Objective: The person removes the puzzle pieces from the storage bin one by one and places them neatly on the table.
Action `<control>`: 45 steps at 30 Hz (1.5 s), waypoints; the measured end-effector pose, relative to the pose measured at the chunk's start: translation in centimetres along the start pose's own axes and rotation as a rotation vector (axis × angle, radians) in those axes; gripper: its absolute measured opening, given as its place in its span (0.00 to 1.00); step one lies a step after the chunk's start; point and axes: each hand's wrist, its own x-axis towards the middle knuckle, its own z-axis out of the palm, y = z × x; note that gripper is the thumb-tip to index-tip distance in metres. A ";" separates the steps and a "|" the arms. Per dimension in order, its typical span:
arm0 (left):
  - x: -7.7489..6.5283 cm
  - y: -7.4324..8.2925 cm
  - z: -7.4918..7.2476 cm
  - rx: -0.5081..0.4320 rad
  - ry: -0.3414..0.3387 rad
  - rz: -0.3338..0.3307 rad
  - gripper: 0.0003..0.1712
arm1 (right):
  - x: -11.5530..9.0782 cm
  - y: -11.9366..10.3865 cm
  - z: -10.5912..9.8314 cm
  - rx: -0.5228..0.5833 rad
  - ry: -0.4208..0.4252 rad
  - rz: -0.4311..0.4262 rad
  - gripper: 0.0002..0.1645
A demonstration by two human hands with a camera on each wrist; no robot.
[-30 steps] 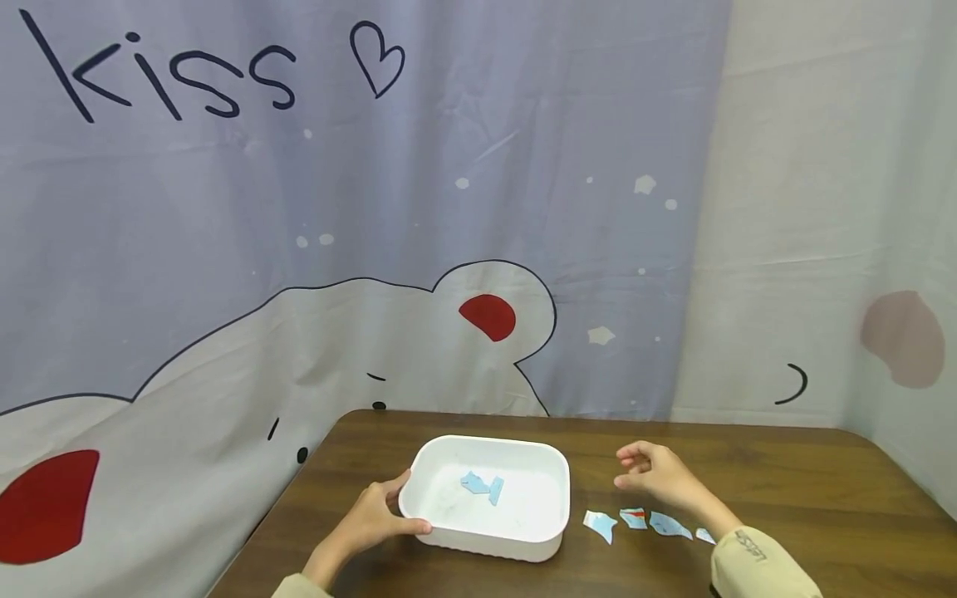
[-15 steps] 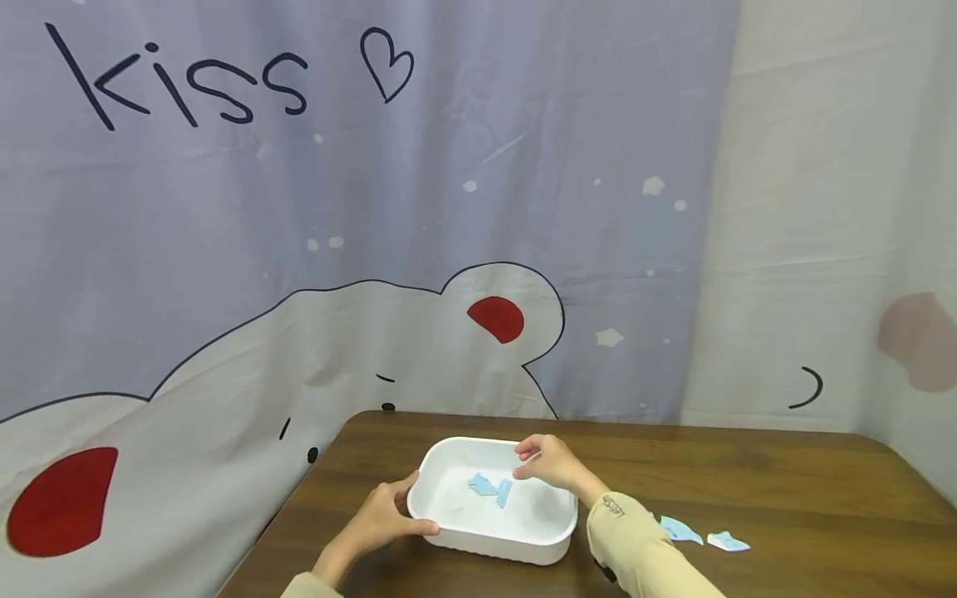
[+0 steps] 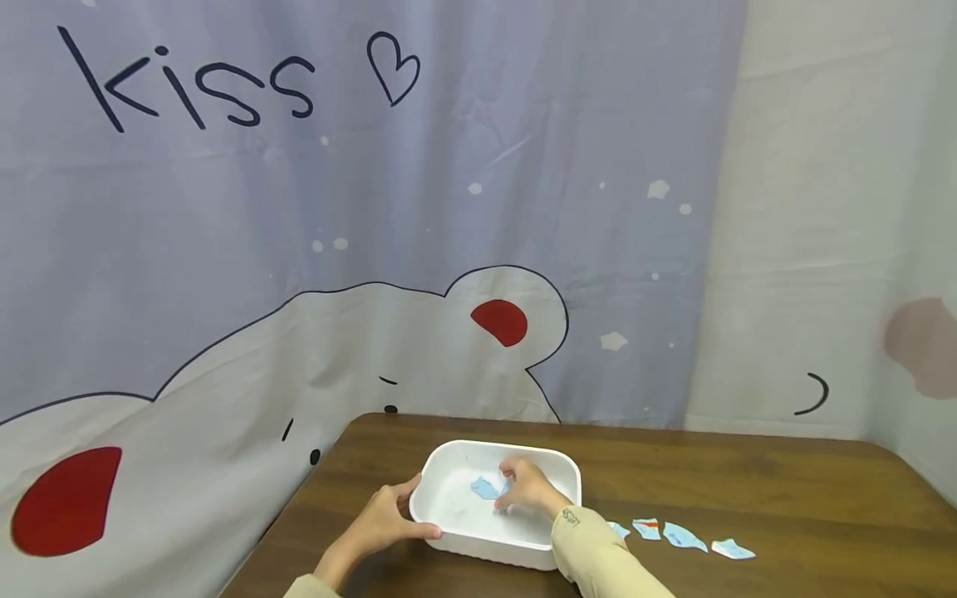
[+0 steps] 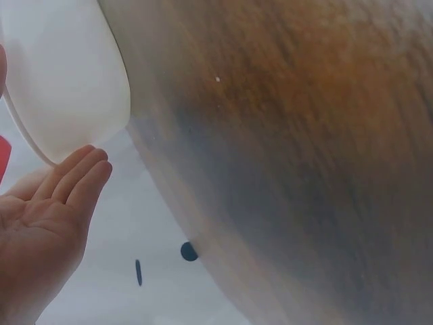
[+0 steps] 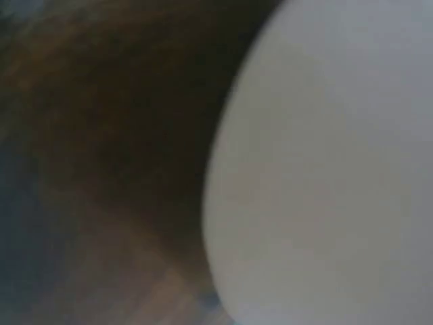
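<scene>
We count four flat pieces (image 3: 684, 537) in a loose row on the table (image 3: 673, 473), right of the white tub (image 3: 493, 550) (the leftmost is partly behind the sleeve); we judge these laid out, and two as remaining in the tub. One light-blue piece (image 3: 484, 488) lies bare on the tub floor; the other is under the right hand (image 3: 527, 486), whose fingers bend over it; whether they pinch it we cannot tell. The left hand (image 3: 380, 522) holds the tub's left end, thumb on the near wall.
</scene>
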 end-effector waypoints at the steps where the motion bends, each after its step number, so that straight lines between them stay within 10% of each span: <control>1: 0.0 0.0 0.1 -0.003 -0.001 0.002 0.58 | 0.0 0.3 0.3 0.000 -0.001 0.003 0.36; 26: 0.0 0.3 0.4 -0.005 -0.005 -0.014 0.57 | -0.5 0.9 0.2 -0.086 -0.010 -0.018 0.34; 45: -0.1 0.3 0.0 0.012 0.004 -0.021 0.57 | -3.2 0.3 -7.5 0.063 0.047 -0.092 0.35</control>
